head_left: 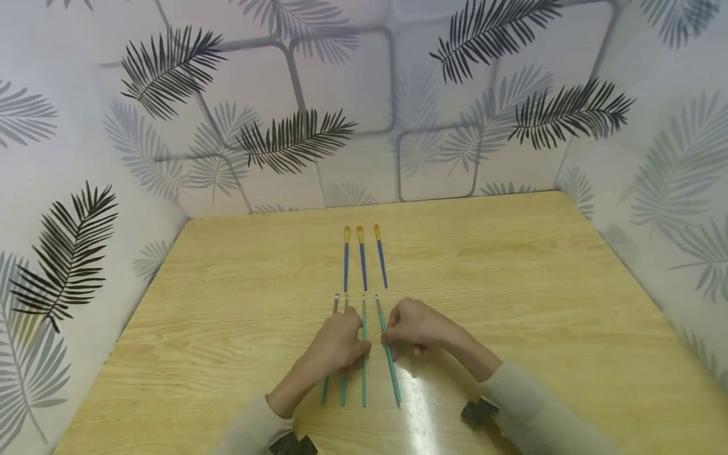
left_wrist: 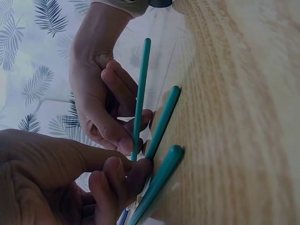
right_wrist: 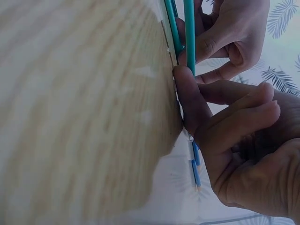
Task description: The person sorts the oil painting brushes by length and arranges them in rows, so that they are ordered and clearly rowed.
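Observation:
Several teal-handled paintbrushes lie side by side on the table, with thin tips pointing away. My right hand (head_left: 418, 325) pinches the rightmost teal paintbrush (head_left: 394, 373) near its middle, and that brush slants a little; in the left wrist view its handle (left_wrist: 141, 89) stands raised off the wood. My left hand (head_left: 338, 341) reaches over the teal brushes on the left, with thumb and fingertips pinching the neighbouring teal paintbrush (head_left: 364, 379). Another teal brush (left_wrist: 159, 183) lies beside the left fingers in the left wrist view. The left hand hides the middles of the two leftmost brushes.
Beyond the teal row lie three blue-handled paintbrushes (head_left: 362, 265) with yellow-orange heads. The wooden table (head_left: 227, 284) meets a leaf-patterned wall (head_left: 364, 82) at its back and sides. Dark devices (head_left: 479, 412) sit at both wrists.

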A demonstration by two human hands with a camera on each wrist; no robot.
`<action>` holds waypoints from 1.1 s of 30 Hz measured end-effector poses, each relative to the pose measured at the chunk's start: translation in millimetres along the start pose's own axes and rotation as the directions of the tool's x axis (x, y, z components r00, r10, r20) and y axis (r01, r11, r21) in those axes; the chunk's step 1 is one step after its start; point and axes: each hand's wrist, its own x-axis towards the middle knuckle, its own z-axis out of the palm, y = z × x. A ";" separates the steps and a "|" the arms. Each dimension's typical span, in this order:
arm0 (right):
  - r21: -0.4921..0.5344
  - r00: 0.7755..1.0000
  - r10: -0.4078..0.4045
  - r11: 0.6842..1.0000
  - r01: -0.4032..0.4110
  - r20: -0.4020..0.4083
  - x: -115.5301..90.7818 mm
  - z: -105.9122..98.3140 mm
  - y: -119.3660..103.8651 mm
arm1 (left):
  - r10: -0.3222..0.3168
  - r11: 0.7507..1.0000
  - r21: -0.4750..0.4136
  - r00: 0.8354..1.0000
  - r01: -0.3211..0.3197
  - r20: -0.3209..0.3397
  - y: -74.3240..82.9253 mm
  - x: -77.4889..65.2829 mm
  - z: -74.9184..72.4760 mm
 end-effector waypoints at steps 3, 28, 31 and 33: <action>-0.003 1.000 0.006 1.000 -0.006 0.005 1.8 1.2 -0.6 | 0.016 1.000 0.003 1.000 -0.016 0.002 -0.4 -1.6 -0.8; 0.000 0.992 0.115 0.993 -0.116 -0.050 4.6 9.5 -9.6 | -0.033 0.999 0.017 0.999 0.032 0.009 2.4 -1.5 -1.0; -0.003 0.990 0.130 0.992 -0.130 -0.053 4.9 10.6 -10.2 | -0.033 0.999 0.017 0.999 0.033 0.005 1.8 -2.2 -0.7; -0.009 0.991 0.121 0.993 -0.122 -0.051 5.2 10.7 -10.6 | -0.030 0.999 0.027 1.000 0.030 0.000 1.3 -2.2 -0.9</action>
